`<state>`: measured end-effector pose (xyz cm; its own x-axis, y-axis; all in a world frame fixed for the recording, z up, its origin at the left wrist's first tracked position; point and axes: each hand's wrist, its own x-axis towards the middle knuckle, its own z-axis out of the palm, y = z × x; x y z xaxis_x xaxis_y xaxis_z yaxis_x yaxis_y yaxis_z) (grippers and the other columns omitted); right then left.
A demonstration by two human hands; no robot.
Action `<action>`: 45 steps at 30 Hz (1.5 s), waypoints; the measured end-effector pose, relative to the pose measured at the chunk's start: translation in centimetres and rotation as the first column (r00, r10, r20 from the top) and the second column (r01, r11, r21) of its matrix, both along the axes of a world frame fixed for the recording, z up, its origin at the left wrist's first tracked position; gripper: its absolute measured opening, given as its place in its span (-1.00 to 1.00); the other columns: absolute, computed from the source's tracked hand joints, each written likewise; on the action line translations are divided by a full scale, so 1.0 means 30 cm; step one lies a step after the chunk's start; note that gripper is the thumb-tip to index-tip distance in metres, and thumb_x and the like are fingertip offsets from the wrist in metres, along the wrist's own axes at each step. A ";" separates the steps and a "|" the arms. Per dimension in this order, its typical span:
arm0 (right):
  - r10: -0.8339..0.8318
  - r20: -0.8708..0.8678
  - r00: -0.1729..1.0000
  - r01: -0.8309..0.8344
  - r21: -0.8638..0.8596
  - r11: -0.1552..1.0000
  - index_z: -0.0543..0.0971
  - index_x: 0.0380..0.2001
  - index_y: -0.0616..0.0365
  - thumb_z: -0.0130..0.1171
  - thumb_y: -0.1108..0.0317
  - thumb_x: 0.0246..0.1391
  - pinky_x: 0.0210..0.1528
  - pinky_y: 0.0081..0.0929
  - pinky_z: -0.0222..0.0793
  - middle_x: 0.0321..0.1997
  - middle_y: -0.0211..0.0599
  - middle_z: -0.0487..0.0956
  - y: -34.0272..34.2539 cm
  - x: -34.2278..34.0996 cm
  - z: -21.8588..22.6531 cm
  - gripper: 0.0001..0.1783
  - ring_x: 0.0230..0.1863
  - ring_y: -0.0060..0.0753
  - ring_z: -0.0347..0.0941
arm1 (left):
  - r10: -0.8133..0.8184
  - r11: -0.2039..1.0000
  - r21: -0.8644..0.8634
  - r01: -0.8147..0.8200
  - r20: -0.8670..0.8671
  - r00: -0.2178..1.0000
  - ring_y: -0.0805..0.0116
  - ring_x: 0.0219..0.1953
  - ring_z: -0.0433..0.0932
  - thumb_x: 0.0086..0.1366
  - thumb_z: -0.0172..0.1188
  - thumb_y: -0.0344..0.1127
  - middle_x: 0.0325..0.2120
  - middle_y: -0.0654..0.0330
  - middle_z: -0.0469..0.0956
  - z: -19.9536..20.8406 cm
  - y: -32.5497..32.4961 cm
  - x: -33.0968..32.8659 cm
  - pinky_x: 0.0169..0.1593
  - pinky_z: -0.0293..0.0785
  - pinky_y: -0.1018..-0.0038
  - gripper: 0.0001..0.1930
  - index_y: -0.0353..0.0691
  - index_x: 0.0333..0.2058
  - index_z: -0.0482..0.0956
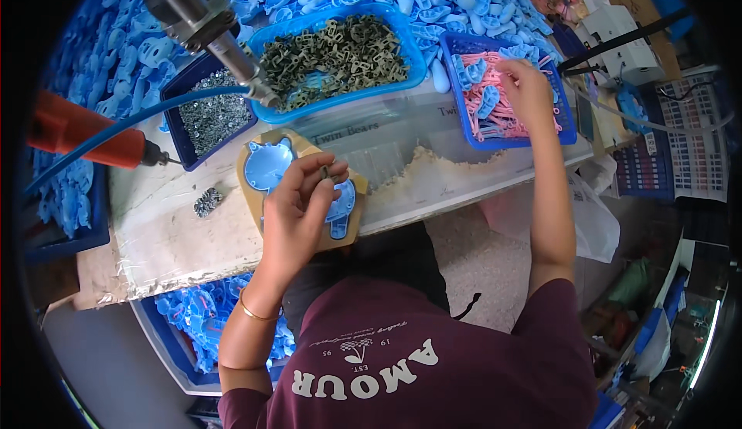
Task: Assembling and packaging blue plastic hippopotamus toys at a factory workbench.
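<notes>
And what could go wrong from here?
The small metal piece pinched in the left hand could slip and drop onto the tan block. The right hand might snag extras, since pink pieces and blue pieces lie jumbled in the basket. The loose heap of silver parts beside the block might get knocked and scattered.

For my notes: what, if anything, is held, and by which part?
The left hand pinches a small dark metal clip, exact part hidden; right hand: unclear.

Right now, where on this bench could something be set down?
Bench left of the tan fixture, nearer than the small metal pile; also the strip between fixture and right-hand blue basket. Crowded: the far side, heaped with blue parts.
</notes>
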<state>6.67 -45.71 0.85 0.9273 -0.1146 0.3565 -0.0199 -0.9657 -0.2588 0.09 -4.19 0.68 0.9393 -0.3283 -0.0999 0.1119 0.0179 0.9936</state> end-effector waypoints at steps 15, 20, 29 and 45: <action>-0.030 -0.221 0.975 -0.020 -0.223 0.975 0.54 -0.37 0.24 0.30 0.30 0.02 -0.24 -0.19 0.47 -0.36 0.00 0.59 -0.116 0.018 0.081 -0.77 -0.30 0.07 0.57 | 0.013 0.999 -0.039 -0.018 -0.123 0.992 0.52 -0.21 0.60 0.51 0.04 -0.36 0.02 0.05 0.65 0.012 0.037 0.033 -0.25 0.46 0.63 -0.70 -0.29 0.14 0.37; 0.044 -0.207 0.977 0.005 0.230 0.973 0.53 -0.38 0.22 0.32 0.46 0.05 -0.30 -0.52 0.41 -0.45 -0.33 0.60 -0.140 -0.001 0.128 -0.86 -0.39 -0.55 0.53 | 0.031 0.998 -0.044 -0.039 -0.164 0.986 0.46 -0.16 0.65 0.51 0.07 -0.34 0.00 0.01 0.65 0.029 0.049 0.041 -0.26 0.49 0.60 -0.73 -0.31 0.09 0.42; 0.002 -0.209 0.978 0.019 0.099 0.995 0.64 -0.14 0.24 0.27 0.45 0.20 -0.25 -0.61 0.41 -0.32 -0.47 0.66 0.187 -0.091 0.223 -0.82 -0.32 -0.68 0.51 | 0.051 0.997 -0.055 -0.062 -0.184 0.982 0.36 -0.13 0.71 0.56 0.00 -0.30 -0.03 0.02 0.66 0.004 0.078 0.068 -0.28 0.60 0.59 -0.72 -0.37 0.08 0.44; 0.645 -0.310 0.698 -0.178 0.798 0.576 0.68 -0.23 0.27 0.34 0.40 0.20 -0.27 -0.65 0.47 -0.38 -0.44 0.69 0.791 -0.165 0.085 -0.85 -0.35 -0.70 0.57 | 0.099 0.991 -0.076 -0.109 -0.131 0.986 0.40 -0.09 0.68 0.56 0.03 -0.28 -0.03 -0.02 0.66 -0.014 0.105 0.026 -0.22 0.62 0.59 -0.79 -0.33 -0.04 0.44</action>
<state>1.73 -21.98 3.40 0.9151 0.3532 -0.1945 -0.0214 -0.4391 -0.8982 0.88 -1.05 0.27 0.9502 -0.2418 -0.1966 0.2299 0.1179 0.9661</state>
